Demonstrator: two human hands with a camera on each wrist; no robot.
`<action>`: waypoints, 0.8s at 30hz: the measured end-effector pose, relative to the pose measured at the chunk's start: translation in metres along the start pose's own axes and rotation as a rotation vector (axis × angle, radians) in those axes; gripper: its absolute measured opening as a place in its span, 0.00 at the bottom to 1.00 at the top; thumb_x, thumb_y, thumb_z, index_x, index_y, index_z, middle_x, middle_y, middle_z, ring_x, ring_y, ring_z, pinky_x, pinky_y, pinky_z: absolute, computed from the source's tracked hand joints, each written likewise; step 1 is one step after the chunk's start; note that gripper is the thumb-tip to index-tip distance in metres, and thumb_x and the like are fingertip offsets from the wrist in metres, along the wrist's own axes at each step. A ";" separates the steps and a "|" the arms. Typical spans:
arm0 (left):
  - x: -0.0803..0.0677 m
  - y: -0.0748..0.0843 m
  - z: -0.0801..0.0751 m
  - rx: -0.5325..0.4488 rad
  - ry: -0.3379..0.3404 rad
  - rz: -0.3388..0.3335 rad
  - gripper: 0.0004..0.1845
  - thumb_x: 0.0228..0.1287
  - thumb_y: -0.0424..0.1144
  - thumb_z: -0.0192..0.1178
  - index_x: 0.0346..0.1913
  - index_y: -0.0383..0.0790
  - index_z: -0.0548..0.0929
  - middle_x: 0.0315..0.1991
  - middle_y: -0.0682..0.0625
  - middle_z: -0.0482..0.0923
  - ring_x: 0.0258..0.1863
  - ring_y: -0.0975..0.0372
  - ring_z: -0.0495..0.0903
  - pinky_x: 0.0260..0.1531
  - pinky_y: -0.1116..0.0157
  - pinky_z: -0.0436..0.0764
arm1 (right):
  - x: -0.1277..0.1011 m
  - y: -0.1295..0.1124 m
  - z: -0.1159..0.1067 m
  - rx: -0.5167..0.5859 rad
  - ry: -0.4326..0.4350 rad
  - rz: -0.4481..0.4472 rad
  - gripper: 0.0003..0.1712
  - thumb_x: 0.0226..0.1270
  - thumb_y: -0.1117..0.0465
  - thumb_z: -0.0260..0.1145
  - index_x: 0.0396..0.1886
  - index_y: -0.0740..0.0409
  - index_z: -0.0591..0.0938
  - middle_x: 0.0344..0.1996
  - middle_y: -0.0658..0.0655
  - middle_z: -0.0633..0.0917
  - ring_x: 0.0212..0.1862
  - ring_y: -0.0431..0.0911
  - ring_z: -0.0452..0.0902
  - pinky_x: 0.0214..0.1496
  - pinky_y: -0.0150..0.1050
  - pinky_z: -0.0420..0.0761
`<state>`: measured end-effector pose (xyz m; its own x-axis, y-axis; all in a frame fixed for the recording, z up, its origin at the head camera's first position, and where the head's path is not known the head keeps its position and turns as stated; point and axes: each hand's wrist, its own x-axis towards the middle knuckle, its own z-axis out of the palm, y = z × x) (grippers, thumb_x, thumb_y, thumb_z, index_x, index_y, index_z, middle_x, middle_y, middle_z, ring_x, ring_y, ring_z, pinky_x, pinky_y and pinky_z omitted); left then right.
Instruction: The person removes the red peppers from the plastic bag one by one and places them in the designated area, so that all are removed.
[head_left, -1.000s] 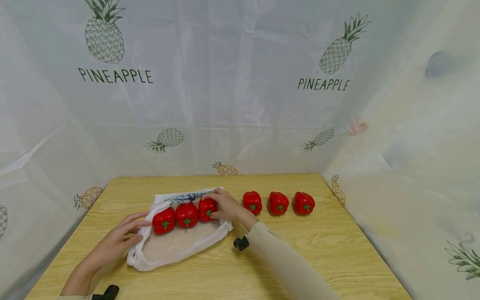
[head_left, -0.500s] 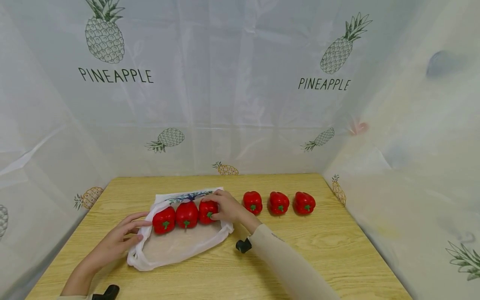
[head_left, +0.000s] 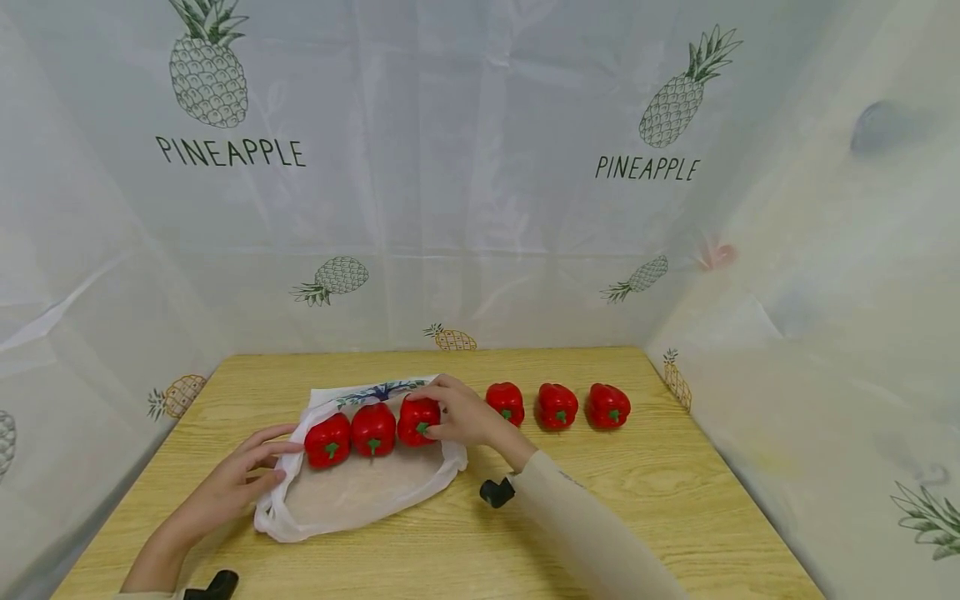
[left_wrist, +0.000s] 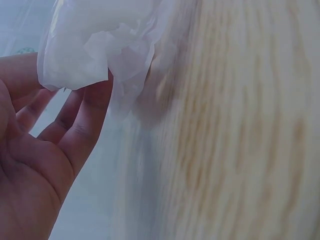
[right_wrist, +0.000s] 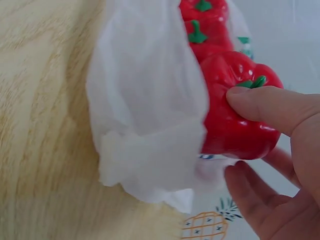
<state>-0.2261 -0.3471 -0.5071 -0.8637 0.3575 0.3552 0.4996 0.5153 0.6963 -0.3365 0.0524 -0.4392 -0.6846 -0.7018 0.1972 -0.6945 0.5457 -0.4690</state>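
right hand (head_left: pixel 467 414) barely shifted, still gripping third pepper (head_left: pixel 417 419).

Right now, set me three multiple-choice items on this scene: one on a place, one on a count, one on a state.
1. Where is the pepper that the right hand holds?
A. in the white bag
B. at the table's far right edge
C. lifted high above the table

2. How many peppers lie on the bare table, outside the bag?
A. one
B. three
C. five

3. What is the left hand doing?
A. resting flat, away from everything
B. touching the bag's edge
C. gripping a pepper

Answers: 1 A, the held pepper sits beside two others in the bag. 2 B, three peppers line up to the right of the bag. 3 B, its fingers meet the bag's left edge.
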 end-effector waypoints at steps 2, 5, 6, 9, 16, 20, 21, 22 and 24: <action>-0.001 0.001 0.000 -0.003 -0.005 -0.007 0.20 0.76 0.28 0.63 0.66 0.43 0.83 0.76 0.44 0.65 0.54 0.70 0.76 0.48 0.72 0.80 | -0.003 -0.002 -0.004 0.026 0.001 0.005 0.32 0.66 0.62 0.78 0.70 0.45 0.82 0.59 0.52 0.79 0.50 0.41 0.76 0.48 0.29 0.81; -0.001 0.001 0.000 -0.001 -0.006 -0.013 0.20 0.77 0.28 0.62 0.67 0.43 0.83 0.76 0.45 0.64 0.55 0.70 0.76 0.48 0.72 0.80 | -0.009 -0.006 -0.011 0.057 0.004 0.011 0.32 0.66 0.63 0.78 0.70 0.46 0.82 0.60 0.53 0.79 0.54 0.43 0.78 0.50 0.30 0.83; -0.001 0.002 0.000 -0.001 -0.005 -0.014 0.20 0.77 0.28 0.62 0.67 0.43 0.83 0.77 0.45 0.64 0.55 0.70 0.76 0.48 0.72 0.80 | -0.011 -0.006 -0.013 0.065 0.004 0.015 0.32 0.67 0.63 0.78 0.70 0.46 0.82 0.60 0.53 0.79 0.55 0.44 0.78 0.50 0.31 0.84; -0.001 0.002 0.000 0.001 -0.002 -0.014 0.20 0.76 0.28 0.62 0.67 0.44 0.83 0.76 0.45 0.64 0.55 0.70 0.76 0.48 0.72 0.80 | -0.017 -0.008 -0.018 0.075 0.010 0.025 0.32 0.67 0.64 0.77 0.70 0.46 0.82 0.61 0.53 0.79 0.56 0.45 0.79 0.51 0.35 0.86; -0.001 0.003 0.001 -0.009 -0.007 -0.012 0.20 0.76 0.28 0.62 0.66 0.43 0.83 0.76 0.44 0.64 0.54 0.70 0.76 0.47 0.71 0.80 | -0.032 -0.003 -0.027 0.071 0.048 0.026 0.31 0.66 0.66 0.77 0.68 0.49 0.83 0.59 0.53 0.79 0.55 0.47 0.79 0.51 0.37 0.87; 0.000 0.002 0.000 -0.009 -0.007 -0.017 0.20 0.76 0.28 0.63 0.66 0.43 0.83 0.76 0.43 0.64 0.55 0.70 0.76 0.48 0.72 0.80 | -0.042 -0.001 -0.032 0.067 0.067 0.020 0.31 0.65 0.66 0.77 0.68 0.51 0.83 0.59 0.54 0.80 0.55 0.47 0.81 0.50 0.38 0.88; 0.000 0.002 0.000 -0.007 -0.006 -0.020 0.20 0.76 0.28 0.62 0.66 0.43 0.83 0.76 0.43 0.64 0.55 0.71 0.76 0.48 0.72 0.80 | -0.044 0.000 -0.033 0.063 0.071 0.020 0.31 0.65 0.67 0.77 0.68 0.51 0.83 0.59 0.54 0.80 0.55 0.47 0.80 0.50 0.38 0.88; 0.000 0.002 0.000 -0.006 -0.007 -0.024 0.20 0.76 0.28 0.62 0.66 0.44 0.83 0.76 0.43 0.64 0.56 0.72 0.75 0.48 0.72 0.79 | -0.047 0.000 -0.034 0.059 0.075 0.022 0.31 0.65 0.67 0.77 0.68 0.51 0.83 0.59 0.55 0.80 0.54 0.47 0.80 0.49 0.39 0.88; 0.000 0.002 -0.001 -0.005 -0.009 -0.030 0.20 0.77 0.29 0.62 0.66 0.45 0.83 0.76 0.44 0.64 0.57 0.73 0.74 0.49 0.73 0.79 | -0.054 0.002 -0.035 0.047 0.082 0.026 0.31 0.65 0.67 0.77 0.69 0.51 0.83 0.59 0.55 0.79 0.51 0.47 0.81 0.47 0.39 0.88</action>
<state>-0.2248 -0.3464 -0.5053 -0.8777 0.3491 0.3281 0.4730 0.5218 0.7099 -0.3090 0.1075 -0.4202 -0.7191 -0.6471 0.2533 -0.6668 0.5398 -0.5139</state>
